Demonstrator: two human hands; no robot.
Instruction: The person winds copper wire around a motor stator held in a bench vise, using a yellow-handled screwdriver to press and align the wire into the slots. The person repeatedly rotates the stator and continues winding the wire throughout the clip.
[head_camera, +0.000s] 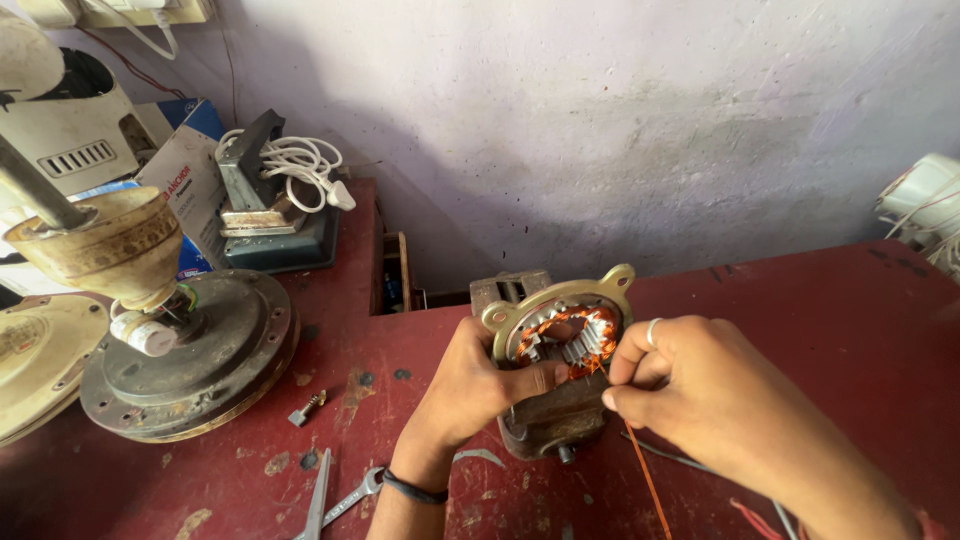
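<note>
The motor (560, 375) stands near the middle of the red table (850, 300), tipped so that its open face, with the copper winding (580, 335) and the pale metal end ring, is turned up toward the camera; this attitude appears chosen to expose the slots of the stator to the fingers. The left hand (475, 385) grips the motor body from the left side, fingers wrapped round it and the thumb laid across its front, evidently to steady it against the pull of the wire. The right hand (690, 385), a ring on one finger, is closed in a pinch on a thin copper wire (640, 465) just beside the right edge of the winding; the wire runs down and away from the pinch toward the near edge of the table, held taut rather than slack. Whether the wire end is seated in a slot or only lies against the winding cannot be made out, the fingers covering that point. To the left, well apart from the motor, a ceiling fan body (190, 355) lies flat with its rod and cup uppermost. Pliers (318, 500) and a spanner (355, 495) lie near the left wrist, within reach. A white cord (300, 160) is coiled on a grey device against the wall (600, 120).
</note>
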